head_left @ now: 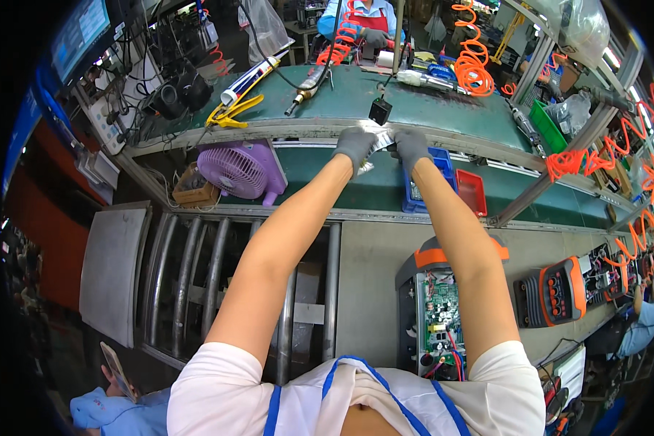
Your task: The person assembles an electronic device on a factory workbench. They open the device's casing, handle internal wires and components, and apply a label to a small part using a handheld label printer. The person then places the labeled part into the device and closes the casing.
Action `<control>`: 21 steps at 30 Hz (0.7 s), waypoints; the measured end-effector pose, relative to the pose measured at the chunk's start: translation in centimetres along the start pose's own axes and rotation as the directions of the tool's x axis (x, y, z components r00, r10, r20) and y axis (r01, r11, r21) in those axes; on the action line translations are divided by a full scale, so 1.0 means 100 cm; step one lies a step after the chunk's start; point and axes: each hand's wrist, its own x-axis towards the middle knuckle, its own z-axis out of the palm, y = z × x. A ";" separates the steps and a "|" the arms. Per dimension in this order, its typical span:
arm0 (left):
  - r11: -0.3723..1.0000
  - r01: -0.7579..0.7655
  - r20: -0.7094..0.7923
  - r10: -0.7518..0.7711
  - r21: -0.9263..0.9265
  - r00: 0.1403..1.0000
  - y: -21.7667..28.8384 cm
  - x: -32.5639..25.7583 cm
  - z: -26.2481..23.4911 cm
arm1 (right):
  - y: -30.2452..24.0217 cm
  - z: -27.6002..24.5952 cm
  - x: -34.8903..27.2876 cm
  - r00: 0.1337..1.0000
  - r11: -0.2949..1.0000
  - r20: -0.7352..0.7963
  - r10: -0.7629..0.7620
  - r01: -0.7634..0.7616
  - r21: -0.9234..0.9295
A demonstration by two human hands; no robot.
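Observation:
Both my arms reach forward to the front edge of the green workbench. My left hand, in a grey glove, is closed on a shiny, silvery, crumpled-looking piece; its exact kind is not clear. My right hand, gloved alike, pinches the right side of that piece. The fingertips are partly hidden. Just above the hands hangs a small black block on a cable. Below my right hand, a blue bin with small parts stands on the lower shelf beside a red bin.
A purple fan stands left on the shelf. Yellow caulking gun and power screwdrivers lie on the bench. An opened orange-black machine with a circuit board sits below my right arm, metal rollers at left. A co-worker is opposite.

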 end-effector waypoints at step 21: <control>0.997 0.075 -0.018 -0.075 -0.020 0.997 0.016 -0.001 -0.002 | 0.011 0.013 0.000 0.988 0.995 -0.136 -0.075 0.084 0.057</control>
